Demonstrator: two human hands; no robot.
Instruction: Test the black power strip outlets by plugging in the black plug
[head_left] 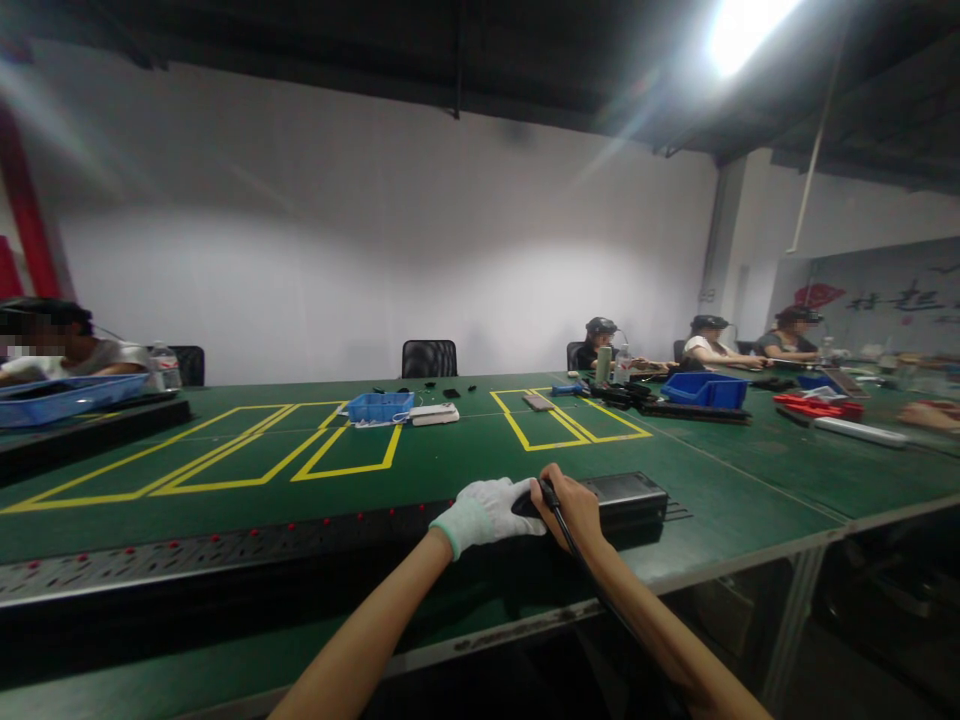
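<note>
My left hand (pixel 491 512) wears a white glove with a pale green cuff. Its fingers are closed at a dark piece between the two hands, which I cannot make out clearly. Right beside it, my bare right hand (pixel 576 508) is wrapped round a black corded tool, mostly hidden by the fingers. The tool's black cable (pixel 562 525) runs down along my right forearm. Under and left of the hands lies a long black metal rail (pixel 225 548) with slots and red dots. To the right, a black box (pixel 634 497) has thin rods or wires sticking out of its end.
On the green table (pixel 450 460), yellow tape marks rectangles. Further back are a light blue basket (pixel 381 407), a white power strip (pixel 435 415) and a blue bin (pixel 705 390). Red parts (pixel 819 406) lie at the right. Several people sit around the table. Its front edge is near my forearms.
</note>
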